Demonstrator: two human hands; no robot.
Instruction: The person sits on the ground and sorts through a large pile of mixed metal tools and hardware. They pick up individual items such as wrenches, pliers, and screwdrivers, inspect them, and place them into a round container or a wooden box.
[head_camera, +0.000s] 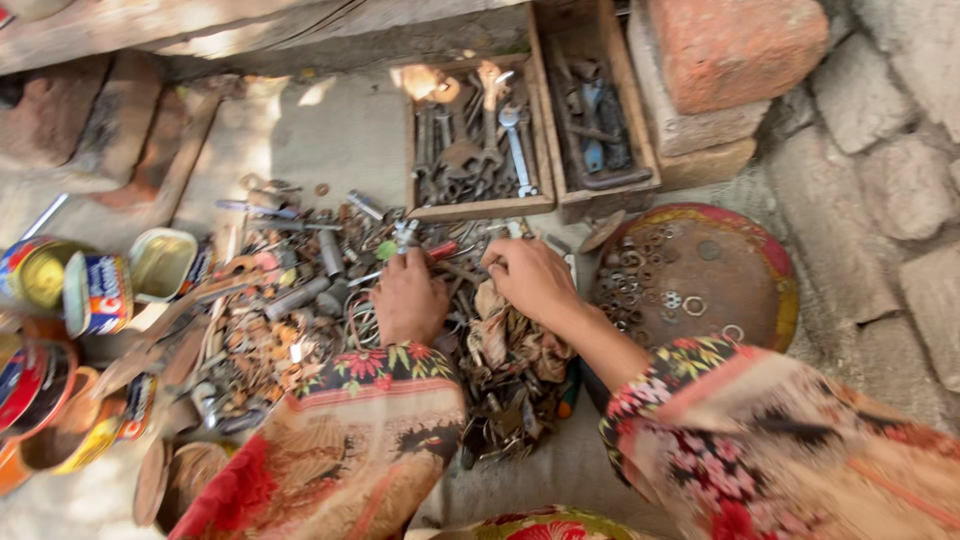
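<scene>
The left hand (410, 298) lay palm down with its fingers curled under, knuckles up, the forearm in a floral sleeve. The right hand (533, 278) reached in from the right, fingers bent and pinched together, wrist bare, sleeve floral too.

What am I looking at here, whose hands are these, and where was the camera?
The camera sits on a person's head and looks down, so you see their own arms in flowered sleeves. The left hand and the right hand both dig into a heap of small metal parts spread on the ground: bolts, rings, scrap. Whether either hand grips a piece cannot be told. Beyond the heap stand two wooden boxes of spanners and other tools. To the right lies a round metal tray with washers, and open tin cans lie on the left. Bricks line the edge.
</scene>
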